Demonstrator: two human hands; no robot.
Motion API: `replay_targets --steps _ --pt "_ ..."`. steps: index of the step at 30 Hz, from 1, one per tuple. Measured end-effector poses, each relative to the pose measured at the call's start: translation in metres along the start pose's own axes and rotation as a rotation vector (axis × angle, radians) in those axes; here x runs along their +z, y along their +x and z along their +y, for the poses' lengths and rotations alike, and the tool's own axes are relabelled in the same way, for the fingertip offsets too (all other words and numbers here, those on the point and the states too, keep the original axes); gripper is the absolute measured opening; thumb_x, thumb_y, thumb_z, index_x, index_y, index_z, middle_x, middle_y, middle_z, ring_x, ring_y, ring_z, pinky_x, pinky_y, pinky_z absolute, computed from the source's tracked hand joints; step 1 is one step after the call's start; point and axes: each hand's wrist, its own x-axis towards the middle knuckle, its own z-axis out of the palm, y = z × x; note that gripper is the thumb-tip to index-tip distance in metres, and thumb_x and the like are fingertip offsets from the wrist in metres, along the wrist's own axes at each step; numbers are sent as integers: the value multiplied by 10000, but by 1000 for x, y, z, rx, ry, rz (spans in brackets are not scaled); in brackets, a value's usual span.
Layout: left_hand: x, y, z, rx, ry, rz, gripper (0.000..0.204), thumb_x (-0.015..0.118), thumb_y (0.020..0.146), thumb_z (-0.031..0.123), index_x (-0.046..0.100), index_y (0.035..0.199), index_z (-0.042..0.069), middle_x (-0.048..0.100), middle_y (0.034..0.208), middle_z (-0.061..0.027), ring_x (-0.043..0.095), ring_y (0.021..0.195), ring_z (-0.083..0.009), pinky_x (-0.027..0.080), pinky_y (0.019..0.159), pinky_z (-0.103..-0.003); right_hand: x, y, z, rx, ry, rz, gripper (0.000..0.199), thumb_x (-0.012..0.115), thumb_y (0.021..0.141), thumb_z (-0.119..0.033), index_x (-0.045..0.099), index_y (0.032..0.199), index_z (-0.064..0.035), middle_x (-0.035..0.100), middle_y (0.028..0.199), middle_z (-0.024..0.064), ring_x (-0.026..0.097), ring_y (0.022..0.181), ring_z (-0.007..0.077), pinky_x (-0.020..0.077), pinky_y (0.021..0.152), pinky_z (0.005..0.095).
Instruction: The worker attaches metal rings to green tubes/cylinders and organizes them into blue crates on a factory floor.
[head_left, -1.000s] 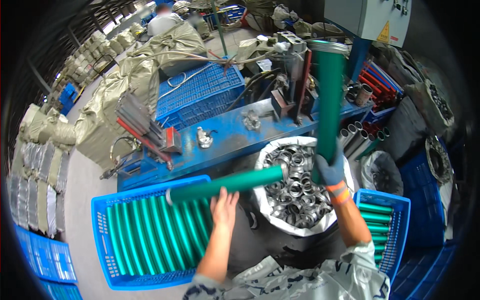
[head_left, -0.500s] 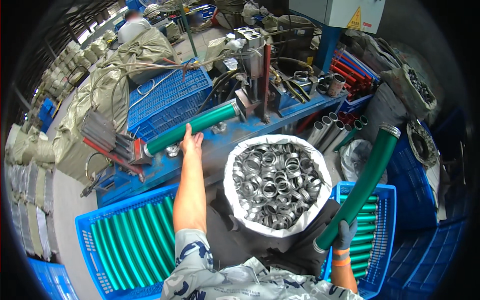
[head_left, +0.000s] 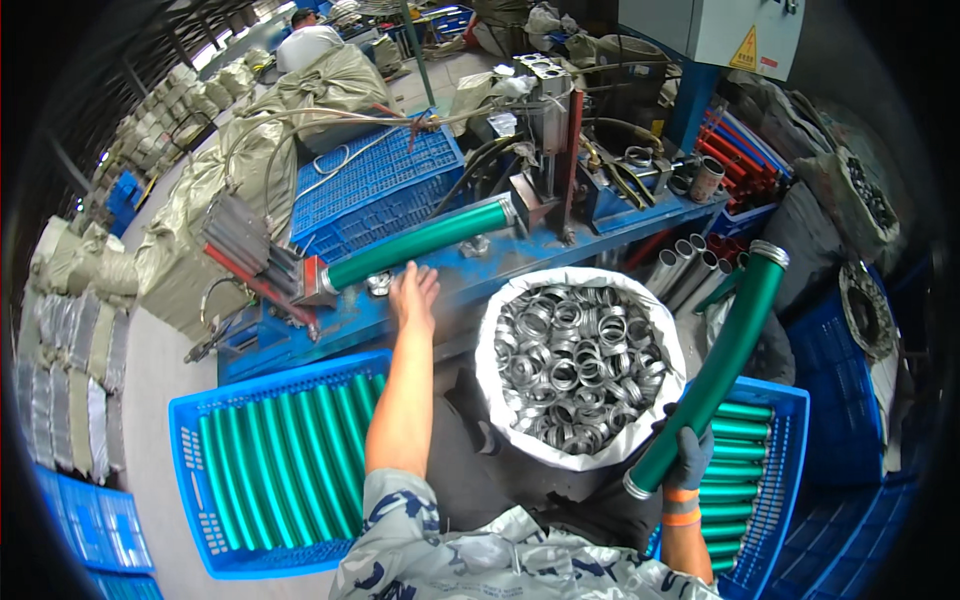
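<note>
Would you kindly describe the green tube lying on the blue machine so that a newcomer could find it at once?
Start at the white sack of metal rings in the middle. Just beyond it runs the blue machine bench, where the bare left hand reaches. The green tube lies slanted there, alone between two metal fixtures, unlike the tubes packed in the blue crate or the one in the gloved right hand.

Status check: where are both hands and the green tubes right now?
Left hand bare, open, at the green tube on the press bench. Right hand, gloved, grip shut on a second green tube, tilted up. Sack of metal rings between the two hands.
</note>
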Motion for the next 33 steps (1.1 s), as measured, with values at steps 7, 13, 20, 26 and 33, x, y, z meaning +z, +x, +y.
replay_targets --steps 7,13,20,26,33 --pt "-105 -114 -39 172 146 -35 402 819 1125 208 635 1447 53 839 1215 -167 859 946 -269 665 693 -339 -30 -26 22 246 186 180 588 588 1211 -569 776 1332 -25 815 1073 124 761 809 213 633 691 347" --pt "-138 -109 -93 416 428 -255 196 796 1102 147 713 1220 14 840 1036 -183 836 812 -266 665 627 -370 -162 -91 -97 -265 -235 422 558 719 1146 -365 617 1587 -38 790 1268 108 785 987 218 671 826 371" --pt "-182 -53 -77 204 412 -197 492 755 1131 227 653 1539 -29 794 1421 -258 812 1237 -382 632 1038 -458 -399 -243 -147 -118 -954 1014 976 903 979 -340 398 1777 -91 729 1388 200 762 1138 312 633 945 458" --pt "-139 -76 -124 127 439 -272 488 778 1142 234 659 1544 -15 811 1410 -221 822 1231 -348 622 1012 -417 -446 -423 -9 495 -1107 1321 1147 768 1073 -489 44 1884 -123 726 1492 380 727 1367 561 580 1160 569" --pt "-146 -101 -138 195 620 -304 474 767 1156 261 664 1527 -15 841 1331 -172 840 1130 -286 612 957 -391 -494 -460 191 919 -1246 1252 1106 805 1021 -451 213 1816 40 613 1633 405 613 1521 557 499 1281 568"
